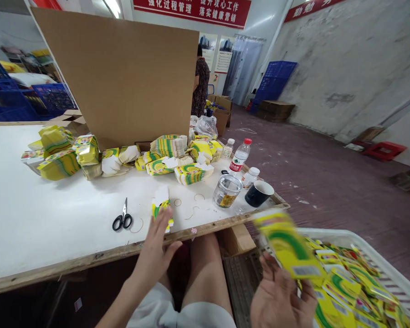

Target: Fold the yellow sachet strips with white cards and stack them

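My left hand (157,243) lies with its fingers stretched out over a small yellow, green and white carton (161,196) near the table's front edge. That carton looks flat, and the fingers partly cover it. To the right of the table, my right hand (282,294) grips a yellow carton (289,243) with a green curved band and a white barcode patch; motion smears its top end. Below and to the right of this hand stands a white plastic basket (357,234), filled with similar yellow cartons (343,287).
Black-handled scissors (123,219) and rubber bands lie on the white table (54,218). Bundled flat cartons (169,146) line its back before a cardboard sheet (123,77). A clear jar (227,191), dark mug (258,193) and water bottle (239,157) stand right. Another person (201,84) stands behind.
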Available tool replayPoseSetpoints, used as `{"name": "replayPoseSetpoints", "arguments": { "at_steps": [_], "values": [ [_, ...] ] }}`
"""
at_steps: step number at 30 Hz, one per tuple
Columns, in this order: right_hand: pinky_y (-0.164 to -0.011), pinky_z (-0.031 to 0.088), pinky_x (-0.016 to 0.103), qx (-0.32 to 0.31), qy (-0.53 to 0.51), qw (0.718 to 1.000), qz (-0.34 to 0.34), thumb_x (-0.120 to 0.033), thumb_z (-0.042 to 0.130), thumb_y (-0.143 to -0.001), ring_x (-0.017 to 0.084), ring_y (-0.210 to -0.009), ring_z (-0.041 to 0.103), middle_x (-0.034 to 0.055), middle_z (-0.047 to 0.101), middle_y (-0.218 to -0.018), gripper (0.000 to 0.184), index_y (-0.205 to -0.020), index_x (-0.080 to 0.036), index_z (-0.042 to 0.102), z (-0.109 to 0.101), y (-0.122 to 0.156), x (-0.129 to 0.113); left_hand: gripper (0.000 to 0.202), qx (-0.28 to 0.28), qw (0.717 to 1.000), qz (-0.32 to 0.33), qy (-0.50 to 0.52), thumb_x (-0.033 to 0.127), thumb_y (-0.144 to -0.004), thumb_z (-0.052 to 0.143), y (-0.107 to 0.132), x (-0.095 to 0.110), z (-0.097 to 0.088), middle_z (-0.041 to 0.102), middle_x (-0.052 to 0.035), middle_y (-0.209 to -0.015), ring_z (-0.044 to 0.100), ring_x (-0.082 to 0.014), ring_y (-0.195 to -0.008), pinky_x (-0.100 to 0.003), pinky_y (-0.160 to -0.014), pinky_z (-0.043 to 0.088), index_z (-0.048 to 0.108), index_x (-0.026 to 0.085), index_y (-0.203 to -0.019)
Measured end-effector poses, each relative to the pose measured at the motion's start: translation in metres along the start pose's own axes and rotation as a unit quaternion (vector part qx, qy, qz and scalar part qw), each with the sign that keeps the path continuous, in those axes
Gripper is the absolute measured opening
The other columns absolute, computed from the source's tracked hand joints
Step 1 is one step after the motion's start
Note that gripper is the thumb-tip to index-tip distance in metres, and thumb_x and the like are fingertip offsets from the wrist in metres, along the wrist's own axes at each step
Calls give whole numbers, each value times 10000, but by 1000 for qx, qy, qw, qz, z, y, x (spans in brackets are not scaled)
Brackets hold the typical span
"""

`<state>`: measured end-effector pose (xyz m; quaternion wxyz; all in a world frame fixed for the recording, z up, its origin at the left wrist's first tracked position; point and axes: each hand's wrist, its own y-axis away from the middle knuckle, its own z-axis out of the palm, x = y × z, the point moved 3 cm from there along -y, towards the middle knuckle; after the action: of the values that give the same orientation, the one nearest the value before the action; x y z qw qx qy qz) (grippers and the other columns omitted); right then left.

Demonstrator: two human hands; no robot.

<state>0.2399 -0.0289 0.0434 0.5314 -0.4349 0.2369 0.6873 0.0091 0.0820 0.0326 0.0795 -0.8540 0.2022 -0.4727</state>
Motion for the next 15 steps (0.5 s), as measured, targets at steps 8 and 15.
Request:
{"name": "replayPoseSetpoints", "arguments": {
  "at_steps": [8,15],
  "values": [
    [-602,525,246,-83,81,971,211,-447,844,-683,126,-603,607,-30,664,-708,424,-975,-214,644,-6,20,40,253,3,989,-3,-145,184,-896,560,-12,-50,-3,758,-122,-1185,690,-316,-1138,-528,-1009,524,752,201,-1060],
    [-526,506,286,-239,105,897,357,-672,740,-685,197,-616,647,112,766,-797,571,-914,-149,768,22,53,51,347,59,985,143,-73,113,-947,461,22,-5,-4,767,-94,-1170,672,-252,-1178,-400,-1029,535,736,223,-1127]
  ]
}}
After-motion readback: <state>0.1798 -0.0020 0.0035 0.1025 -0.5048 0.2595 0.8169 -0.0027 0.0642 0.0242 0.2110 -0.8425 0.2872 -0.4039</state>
